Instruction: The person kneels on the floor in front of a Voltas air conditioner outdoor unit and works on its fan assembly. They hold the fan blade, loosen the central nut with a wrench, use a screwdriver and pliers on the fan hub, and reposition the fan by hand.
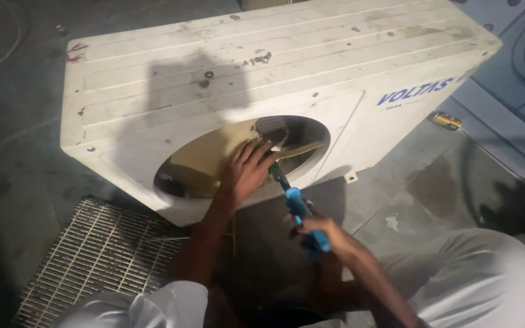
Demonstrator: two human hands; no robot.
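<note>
Left hand (245, 172) is pressing flat on the fan blade (205, 159) — right hand (318, 228) is clamping the blue-handled pliers (299, 209) inside the white outdoor unit (262, 67).

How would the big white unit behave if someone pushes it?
The unit looks like a broad metal box resting flat on the floor, so it is probably heavy and stiff. It would likely scrape along, not tip or roll.

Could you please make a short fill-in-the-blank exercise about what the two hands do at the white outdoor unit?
1. The left hand rests inside the ____ opening of the white metal air-conditioner unit.
2. The right hand grips a plier-like tool with ____ handles.
3. Left of the person lies a metal floor ____.

Missing words: round; blue; grate
</note>
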